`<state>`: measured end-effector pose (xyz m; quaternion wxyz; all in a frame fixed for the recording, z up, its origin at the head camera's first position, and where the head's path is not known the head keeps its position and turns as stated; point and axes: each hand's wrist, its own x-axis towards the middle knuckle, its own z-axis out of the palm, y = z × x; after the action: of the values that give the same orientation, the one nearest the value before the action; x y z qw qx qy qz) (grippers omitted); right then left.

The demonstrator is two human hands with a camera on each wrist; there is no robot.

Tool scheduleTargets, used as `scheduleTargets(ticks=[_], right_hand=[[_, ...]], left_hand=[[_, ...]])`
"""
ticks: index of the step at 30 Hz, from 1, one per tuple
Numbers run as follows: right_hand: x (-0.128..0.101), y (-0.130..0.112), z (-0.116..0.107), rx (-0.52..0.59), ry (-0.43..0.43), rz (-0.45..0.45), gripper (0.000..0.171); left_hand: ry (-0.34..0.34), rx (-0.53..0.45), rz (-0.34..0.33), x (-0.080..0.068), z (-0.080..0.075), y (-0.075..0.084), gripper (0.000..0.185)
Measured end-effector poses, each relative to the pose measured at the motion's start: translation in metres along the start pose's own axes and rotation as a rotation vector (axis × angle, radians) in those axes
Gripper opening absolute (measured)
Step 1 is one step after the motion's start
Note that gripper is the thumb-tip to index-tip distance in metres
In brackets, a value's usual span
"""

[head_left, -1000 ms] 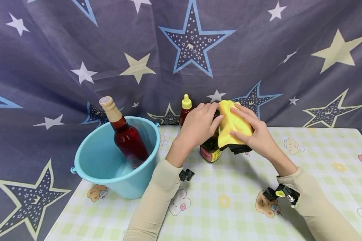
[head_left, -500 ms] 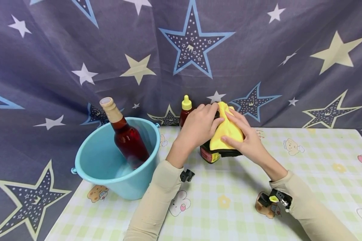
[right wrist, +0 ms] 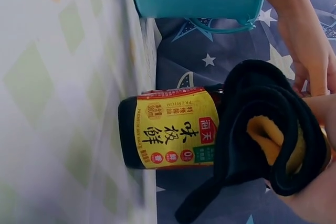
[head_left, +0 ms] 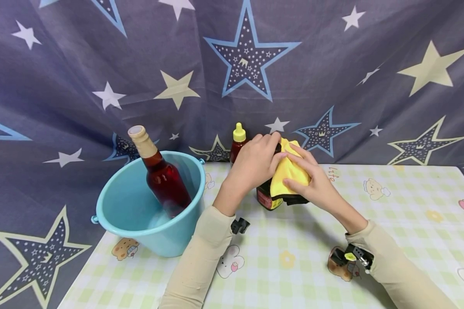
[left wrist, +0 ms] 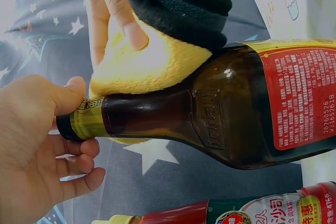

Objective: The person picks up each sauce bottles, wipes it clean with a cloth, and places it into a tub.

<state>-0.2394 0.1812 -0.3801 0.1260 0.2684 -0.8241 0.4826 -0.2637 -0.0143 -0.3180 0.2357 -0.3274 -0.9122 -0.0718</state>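
Observation:
A dark soy sauce bottle (head_left: 264, 200) stands on the table with a red and yellow label; the right wrist view shows the label's yellow side. My left hand (head_left: 255, 164) pinches the bottle's black cap (left wrist: 66, 126) at the top of the neck. With my right hand (head_left: 318, 180) I hold a folded yellow cloth (head_left: 288, 175) with black edging. In the left wrist view the cloth lies against the bottle's neck and shoulder, with its dark folds (left wrist: 181, 11) facing outward. From the head, my left hand and the cloth hide most of the bottle.
Behind my left hand stands a red sauce bottle (head_left: 237, 146) with a yellow tip. To the left, a light blue bucket (head_left: 166, 242) holds a tall dark-red glass bottle (head_left: 166, 180), leaning. A star-patterned curtain (head_left: 332, 64) hangs at the table's back edge.
My right hand has brought the cloth left onto the bottle, then slightly down along it. The left hand keeps its place at the cap.

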Motion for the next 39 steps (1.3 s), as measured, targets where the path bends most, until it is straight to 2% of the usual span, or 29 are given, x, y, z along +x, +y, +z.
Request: scheduleTargets(ticks=[5, 14, 25, 33, 39], right_hand=[[0.0000, -0.0016, -0.0024, -0.038, -0.040, -0.006, 0.062], [0.0001, 0.0015, -0.0007, -0.220, -0.117, -0.026, 0.062], [-0.0016, -0.0012, -0.0016, -0.297, -0.161, 0.012, 0.063], [-0.0027, 0.0026, 0.0000, -0.407, -0.199, -0.010, 0.064], [-0.0031, 0.0038, 0.0004, -0.394, -0.205, 0.000, 0.064]], left_hand=[[-0.013, -0.010, -0.009, 0.0007, -0.0003, 0.0001, 0.033], [-0.017, 0.001, -0.009, 0.0009, -0.0006, 0.0005, 0.031], [0.004, 0.001, 0.004, 0.0015, -0.0005, 0.0011, 0.030], [-0.009, -0.007, 0.005, 0.0003, 0.0009, 0.0005, 0.033], [-0.002, -0.005, 0.008, -0.0001, 0.0016, 0.0008, 0.034]])
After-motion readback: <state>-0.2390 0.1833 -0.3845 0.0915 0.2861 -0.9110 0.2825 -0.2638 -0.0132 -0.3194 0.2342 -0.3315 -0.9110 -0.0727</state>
